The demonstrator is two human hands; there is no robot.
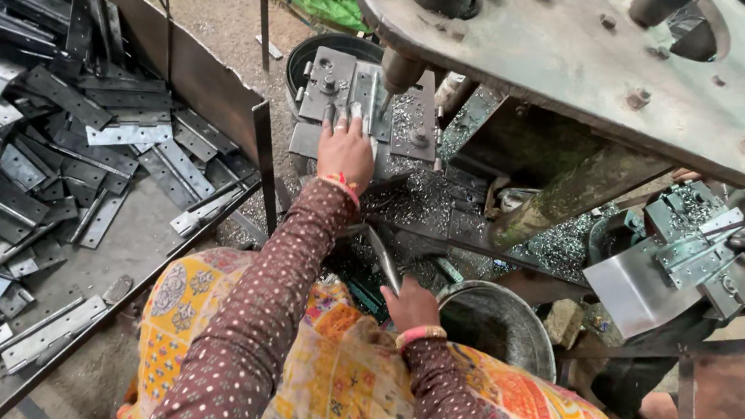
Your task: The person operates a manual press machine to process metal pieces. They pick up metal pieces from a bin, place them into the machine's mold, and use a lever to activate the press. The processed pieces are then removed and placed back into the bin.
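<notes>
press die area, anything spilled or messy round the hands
Yes. Fine metal chips lie scattered around the die block where the left hand rests. The right hand holds a flat metal strip by a metal bucket. Hinge plates lie in a loose heap.

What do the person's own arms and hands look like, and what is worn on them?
Both arms wear long brown sleeves with small pale dots. The left hand has a red and yellow band at the wrist; the right hand has a pink and orange one. No gloves.
</notes>
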